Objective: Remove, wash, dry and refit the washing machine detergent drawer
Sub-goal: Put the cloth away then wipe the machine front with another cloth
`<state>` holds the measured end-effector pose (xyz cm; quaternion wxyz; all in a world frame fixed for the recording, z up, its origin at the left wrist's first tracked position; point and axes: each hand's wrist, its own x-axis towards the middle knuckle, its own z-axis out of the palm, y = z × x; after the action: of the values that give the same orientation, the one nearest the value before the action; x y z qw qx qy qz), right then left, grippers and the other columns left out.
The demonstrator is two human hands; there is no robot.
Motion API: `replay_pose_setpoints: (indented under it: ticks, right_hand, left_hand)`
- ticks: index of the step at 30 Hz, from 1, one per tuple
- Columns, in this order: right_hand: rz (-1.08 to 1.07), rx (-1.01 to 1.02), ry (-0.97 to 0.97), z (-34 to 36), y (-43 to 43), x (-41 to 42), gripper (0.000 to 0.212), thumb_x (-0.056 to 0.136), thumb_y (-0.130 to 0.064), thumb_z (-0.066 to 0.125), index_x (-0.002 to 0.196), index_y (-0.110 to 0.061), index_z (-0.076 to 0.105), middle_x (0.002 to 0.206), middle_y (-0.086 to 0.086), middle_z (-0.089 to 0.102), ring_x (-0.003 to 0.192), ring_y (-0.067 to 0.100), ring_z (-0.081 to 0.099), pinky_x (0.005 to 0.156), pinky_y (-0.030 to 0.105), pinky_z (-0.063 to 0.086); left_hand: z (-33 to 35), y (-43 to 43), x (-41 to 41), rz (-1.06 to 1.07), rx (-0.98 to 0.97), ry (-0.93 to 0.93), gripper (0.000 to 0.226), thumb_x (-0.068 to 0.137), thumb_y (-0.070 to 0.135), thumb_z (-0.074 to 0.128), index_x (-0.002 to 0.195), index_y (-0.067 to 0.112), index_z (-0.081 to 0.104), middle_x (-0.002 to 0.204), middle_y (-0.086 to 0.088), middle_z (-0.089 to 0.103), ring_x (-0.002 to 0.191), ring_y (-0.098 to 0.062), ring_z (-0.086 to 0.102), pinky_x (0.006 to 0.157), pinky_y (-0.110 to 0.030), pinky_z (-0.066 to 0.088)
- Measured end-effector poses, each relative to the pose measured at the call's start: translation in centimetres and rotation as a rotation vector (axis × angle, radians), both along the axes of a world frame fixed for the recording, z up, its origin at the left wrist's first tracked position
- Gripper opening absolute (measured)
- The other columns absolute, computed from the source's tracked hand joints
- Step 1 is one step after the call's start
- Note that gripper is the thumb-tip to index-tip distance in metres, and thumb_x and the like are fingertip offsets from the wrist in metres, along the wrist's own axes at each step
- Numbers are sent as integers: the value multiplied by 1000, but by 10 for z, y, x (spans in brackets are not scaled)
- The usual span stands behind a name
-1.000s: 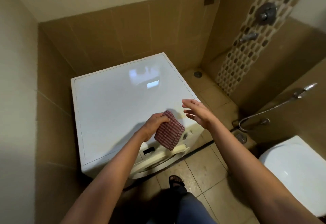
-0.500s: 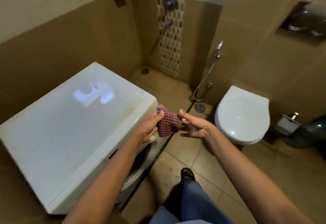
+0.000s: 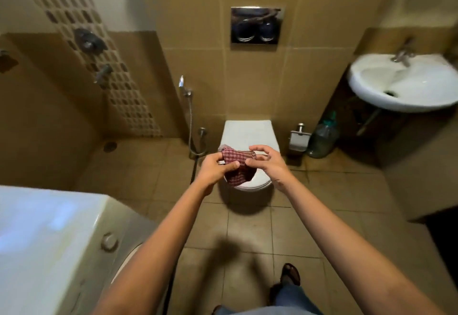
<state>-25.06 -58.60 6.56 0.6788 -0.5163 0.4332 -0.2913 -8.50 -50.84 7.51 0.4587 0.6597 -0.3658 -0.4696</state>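
1. Above the closed toilet (image 3: pixel 247 131), a red checked cloth (image 3: pixel 241 176) is held up.
2. Left hand (image 3: pixel 213 169) pinches its left side; right hand (image 3: pixel 269 163) grips its right side, fingers curled.
3. Washing machine (image 3: pixel 49 240) stands at lower left.

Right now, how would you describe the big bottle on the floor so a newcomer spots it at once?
Find the white toilet on the far wall, then look right towards the washbasin. Just past the metal toilet-roll holder, the bottle stands on the floor below the basin's left edge. It alone is clear plastic with a green cap.
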Motion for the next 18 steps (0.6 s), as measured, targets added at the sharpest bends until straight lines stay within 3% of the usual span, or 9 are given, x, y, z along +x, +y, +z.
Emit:
replay_pose_setpoints:
  ticks: [3, 5, 8, 11, 14, 18]
  right_hand:
    - [-131, 29, -51, 5, -41, -49, 40, 75, 14, 68, 107, -7, 57, 91, 10, 65, 85, 17, 63, 72, 22, 55]
    - [-212, -61, -18, 11, -65, -86, 39, 75, 14, 68, 103, -11, 58, 95, 6, 64, 86, 13, 61, 67, 19, 53]
    - [-266, -188, 16, 18, -97, -135, 38, 76, 13, 66, 97, -19, 60, 103, 4, 64, 96, 13, 60, 73, 23, 53]
    - [-258, -248, 56, 26, -130, -180, 35, 83, 13, 59, 105, -14, 64, 113, 12, 63, 100, 18, 60, 83, 32, 53]
    - [-258, -275, 179, 33, -164, -226, 32, 90, 9, 53, 118, -2, 62, 117, 13, 63, 106, 19, 59, 90, 31, 50]
    - [-180, -238, 297, 45, -197, -279, 45, 81, -1, 72, 124, -1, 59, 118, 13, 64, 109, 21, 61, 94, 32, 51]
  left_hand:
    - [3, -54, -39, -113, -19, -50, 32, 79, 5, 76, 109, -2, 67, 107, -18, 70, 96, -21, 66, 87, -30, 54]
    - [4, -89, -70, -169, -33, -95, 31, 77, 11, 79, 106, 3, 70, 103, -10, 72, 91, -16, 66, 77, -19, 54]
    - [4, -136, -114, -169, -46, -144, 34, 72, 19, 84, 102, 10, 72, 96, 0, 72, 83, -7, 67, 67, -10, 51]
    - [2, -176, -159, -149, -105, -156, 30, 67, 20, 88, 91, 12, 71, 94, -4, 73, 82, -12, 69, 74, -25, 56]
    - [0, -216, -201, -172, -178, -183, 37, 69, 19, 87, 98, 11, 66, 119, -5, 60, 101, -15, 61, 86, -25, 53]
    - [-4, -262, -239, -303, -245, -229, 34, 77, 18, 80, 109, 12, 71, 136, 2, 55, 125, -13, 51, 104, -31, 43]
